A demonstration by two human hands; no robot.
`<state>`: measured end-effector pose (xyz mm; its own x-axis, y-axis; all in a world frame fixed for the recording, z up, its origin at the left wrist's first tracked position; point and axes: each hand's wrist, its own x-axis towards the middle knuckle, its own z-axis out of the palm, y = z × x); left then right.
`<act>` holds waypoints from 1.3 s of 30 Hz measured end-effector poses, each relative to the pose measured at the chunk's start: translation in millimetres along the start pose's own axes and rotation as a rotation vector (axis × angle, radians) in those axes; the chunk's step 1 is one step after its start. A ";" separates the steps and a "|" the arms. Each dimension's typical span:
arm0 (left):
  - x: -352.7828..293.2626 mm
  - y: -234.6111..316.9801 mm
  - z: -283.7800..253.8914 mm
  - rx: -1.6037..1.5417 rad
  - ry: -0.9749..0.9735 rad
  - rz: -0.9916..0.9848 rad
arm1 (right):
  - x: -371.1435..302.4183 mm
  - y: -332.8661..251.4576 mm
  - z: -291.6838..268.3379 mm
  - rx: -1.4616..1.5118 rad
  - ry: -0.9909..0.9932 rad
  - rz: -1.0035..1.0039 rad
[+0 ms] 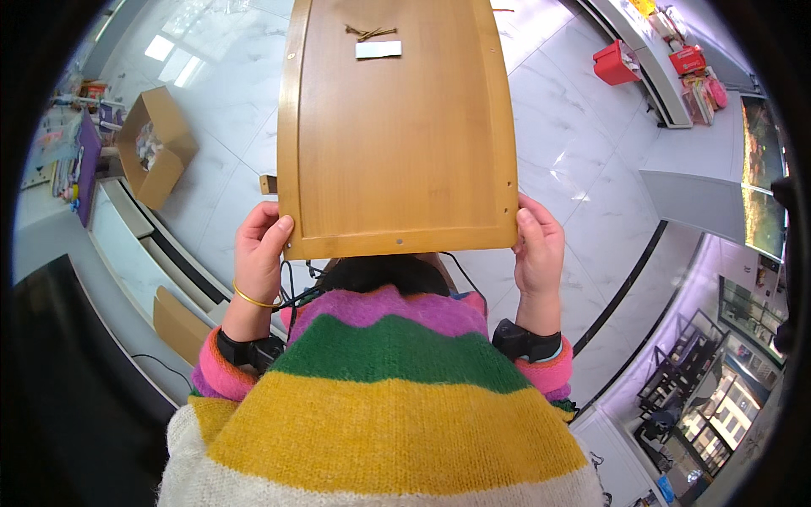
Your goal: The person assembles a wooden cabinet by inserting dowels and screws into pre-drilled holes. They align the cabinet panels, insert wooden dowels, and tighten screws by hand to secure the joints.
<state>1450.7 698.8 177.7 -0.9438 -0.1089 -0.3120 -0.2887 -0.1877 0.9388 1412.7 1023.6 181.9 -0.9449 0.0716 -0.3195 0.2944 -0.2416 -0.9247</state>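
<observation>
A large framed wooden panel (pixel 401 144) with a raised rim lies flat in front of me, running away from my body. My left hand (pixel 262 241) is closed on its near left corner, thumb on the rim and the other fingers partly hidden by the edge. At the near right corner, my right hand (pixel 539 245) pinches the rim's side with its thumb uppermost. Several thin brass-coloured screws (pixel 372 34) lie in a small heap toward the panel's far end. Just nearer than they are, a small white rectangular piece (pixel 378 50) rests on the wood. Small holes dot the rim.
An open cardboard box (pixel 156 148) stands on the tiled floor (pixel 232 127) at left. A small wooden block (pixel 269 184) shows beside the panel's left edge. At far right is a red bin (pixel 615 64). Black cables (pixel 460 270) hang near my lap.
</observation>
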 end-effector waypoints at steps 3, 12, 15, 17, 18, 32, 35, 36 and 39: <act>-5.2 4.1 1.3 0.016 0.028 0.025 | -3.2 3.3 9.7 0.007 -0.015 0.022; -23.0 11.6 5.1 0.086 0.125 -0.087 | -10.6 19.9 22.2 -0.129 -0.096 -0.119; -26.3 6.3 1.8 -0.032 0.012 -0.001 | -10.8 25.2 26.6 -0.166 -0.094 -0.209; -27.2 2.9 -2.4 -0.019 -0.014 0.064 | -11.7 26.9 28.9 -0.166 -0.101 -0.190; -27.2 2.1 -1.8 0.010 -0.028 0.112 | -12.2 26.5 28.0 -0.180 -0.119 -0.190; -28.1 4.6 2.3 0.044 0.069 0.035 | -18.0 16.9 34.6 -0.482 -0.080 -0.311; -28.0 6.0 2.2 0.028 0.065 0.003 | -17.2 16.6 33.5 -0.386 -0.083 -0.270; -27.9 6.2 2.2 0.027 0.051 0.004 | -17.0 17.0 33.4 -0.347 -0.086 -0.263; -28.4 5.9 0.7 0.004 0.067 -0.005 | -17.7 18.6 34.4 -0.159 -0.110 -0.192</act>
<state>1475.7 701.4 192.2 -0.9296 -0.1732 -0.3253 -0.2939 -0.1841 0.9379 1429.9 984.6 177.5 -0.9929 -0.0059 -0.1192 0.1193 -0.0784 -0.9898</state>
